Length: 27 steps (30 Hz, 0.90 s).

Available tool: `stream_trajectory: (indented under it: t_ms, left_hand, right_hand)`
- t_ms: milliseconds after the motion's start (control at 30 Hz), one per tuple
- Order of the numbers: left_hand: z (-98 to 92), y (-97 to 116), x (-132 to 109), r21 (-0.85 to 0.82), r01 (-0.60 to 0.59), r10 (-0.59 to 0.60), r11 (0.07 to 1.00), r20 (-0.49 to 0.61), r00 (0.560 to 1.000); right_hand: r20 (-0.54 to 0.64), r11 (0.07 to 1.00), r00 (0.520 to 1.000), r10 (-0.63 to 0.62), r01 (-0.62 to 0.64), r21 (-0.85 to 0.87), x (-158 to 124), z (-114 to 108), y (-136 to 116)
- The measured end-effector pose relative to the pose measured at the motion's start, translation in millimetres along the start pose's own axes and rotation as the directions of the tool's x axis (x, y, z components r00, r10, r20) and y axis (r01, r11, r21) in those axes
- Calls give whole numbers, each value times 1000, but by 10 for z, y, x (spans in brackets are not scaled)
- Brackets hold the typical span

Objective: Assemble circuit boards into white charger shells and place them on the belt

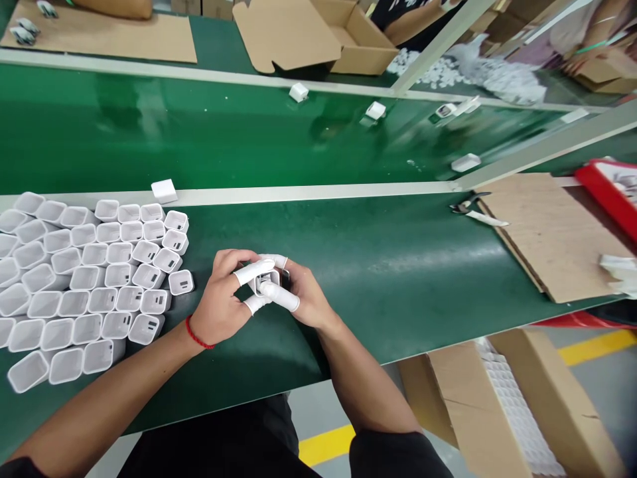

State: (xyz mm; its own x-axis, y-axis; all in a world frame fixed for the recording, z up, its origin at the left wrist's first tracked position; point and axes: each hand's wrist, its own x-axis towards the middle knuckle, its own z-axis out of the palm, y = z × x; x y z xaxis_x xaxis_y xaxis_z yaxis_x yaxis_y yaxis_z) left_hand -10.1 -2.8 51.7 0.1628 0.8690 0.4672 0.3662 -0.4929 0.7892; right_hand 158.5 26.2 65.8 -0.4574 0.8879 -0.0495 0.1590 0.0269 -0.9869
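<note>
Between my hands, above the near half of the green bench, is a small white charger case (257, 285) with its open end turned up and something metallic inside. My left hand (223, 300), with white finger cots and a red cord at the wrist, is closed round its left side. The fingers of my right hand (306, 292) grip the other side, with the cot-covered thumb lying over the opening. A dark piece shows by the right fingers; its kind is unclear. Left of my hands stand rows of similar white cases (87, 279), open ends up, some with two slots visible inside.
Beyond the pale rail runs a green conveyor belt (223, 146) carrying several white pieces. One white block (164, 191) rests on the rail. Cutters (468, 203) and a cardboard sheet (552, 239) lie at right. An open carton (462, 405) stands below. Other people work across the belt.
</note>
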Motion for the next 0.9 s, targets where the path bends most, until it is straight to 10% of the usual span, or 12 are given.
stream_trajectory:
  t_ms: [733,900]
  left_hand:
    - [15,-35,-13,18,-5,6,1000,-65,998]
    - [51,-61,-18,-225,185,-215,957,-119,969]
  right_hand:
    - [34,977,995,99,-104,188,21,18,2]
    - [-360,969,933,0,89,231,48,-122,-40]
